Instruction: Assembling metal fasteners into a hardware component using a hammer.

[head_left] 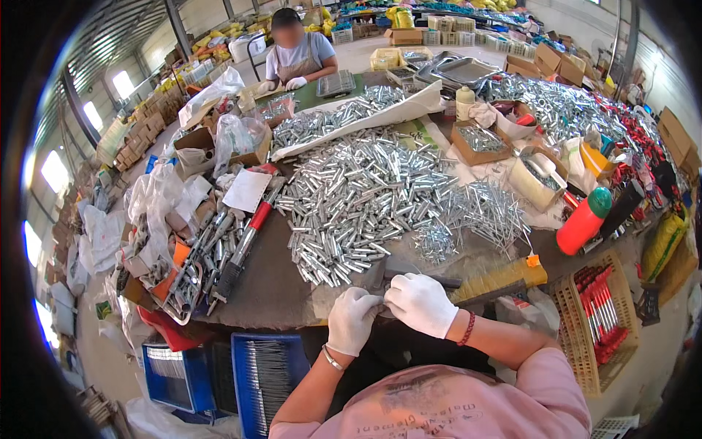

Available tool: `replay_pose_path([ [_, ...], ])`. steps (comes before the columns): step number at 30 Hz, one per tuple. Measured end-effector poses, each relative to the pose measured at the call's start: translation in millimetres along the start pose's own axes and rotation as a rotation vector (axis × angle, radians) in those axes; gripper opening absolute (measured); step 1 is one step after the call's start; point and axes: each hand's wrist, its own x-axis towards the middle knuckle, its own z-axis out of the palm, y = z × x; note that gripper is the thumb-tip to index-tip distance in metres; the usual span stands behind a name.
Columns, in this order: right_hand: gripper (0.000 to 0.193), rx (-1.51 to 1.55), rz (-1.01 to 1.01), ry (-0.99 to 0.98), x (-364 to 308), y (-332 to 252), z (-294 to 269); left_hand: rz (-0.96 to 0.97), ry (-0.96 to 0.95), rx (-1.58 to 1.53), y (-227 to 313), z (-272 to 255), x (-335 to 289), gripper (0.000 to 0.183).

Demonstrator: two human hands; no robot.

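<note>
While the table (267, 271) takes up most of the near view, the tube pile (358, 194) covers its middle, loose and many layers deep. Judged risk: a knock at its near edge could send tubes rolling toward the worker's lap.

Basket (569, 311), right of the worker, holds red-handled parts. Blue bin (298, 366), below the table edge at left, holds thin dark rods; a dropped part could land among them and be hard to find.

Rod heap (493, 212) lies against the tubes on the right, ends crossed; pulling one out may drag others along. Red bottle (578, 230) leans near the right side; an elbow swing might tip it.

Left hand (352, 320) and right hand (420, 304), both white-gloved, meet at the near edge, fingertips pinched closed on a small piece (380, 310). Piece mostly hidden; kind cannot be told. Slick glove fabric or a loose pinch could let it slip.
</note>
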Motion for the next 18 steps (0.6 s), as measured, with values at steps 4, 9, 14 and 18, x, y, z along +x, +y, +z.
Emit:
replay_pose_path([
  [4, 0.011, -0.036, -0.017, -0.016, 1.1, -3.7, -6.4, 0.020, 0.022, -0.025, 5.4, -1.7, 3.7, 0.018],
  [9, 0.010, -0.073, 0.009, -0.013, 3.7, -4.4, -3.4, 0.034, 0.020, -0.049, 3.1, -2.9, 1.9, 0.019],
  [14, 0.010, -0.037, 0.008, 0.020, -0.9, -3.2, 0.9, 0.028, 0.027, -0.039, 4.9, -4.1, 2.2, 0.021],
  [18, 0.011, 0.050, -0.008, 0.090, 0.3, -4.6, -0.1, 0.020, 0.026, -0.033, 6.5, -4.0, 2.4, 0.021],
])
